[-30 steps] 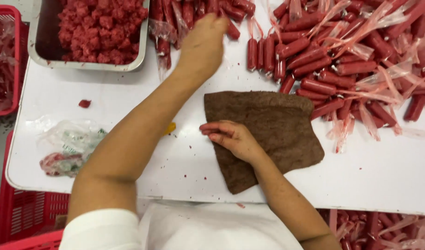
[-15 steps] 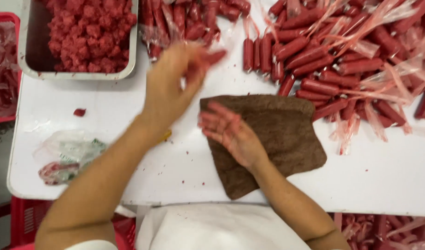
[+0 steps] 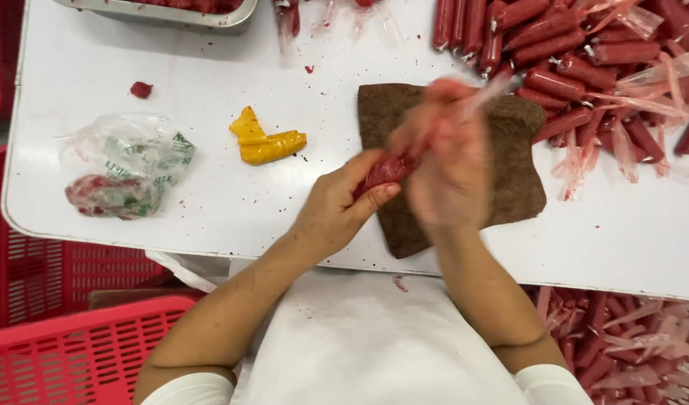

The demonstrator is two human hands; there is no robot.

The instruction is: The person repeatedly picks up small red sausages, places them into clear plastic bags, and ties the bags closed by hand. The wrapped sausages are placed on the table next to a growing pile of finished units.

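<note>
Hands [image 3: 344, 206] around plump red sausage [image 3: 385, 169] over coarse brown cloth [image 3: 517, 172]

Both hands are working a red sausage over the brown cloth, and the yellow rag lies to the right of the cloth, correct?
Not quite. The head view shows the yellow rag to the left of the brown cloth, not the right. The rest holds: the left hand and right hand hold a red sausage over the cloth.
</note>
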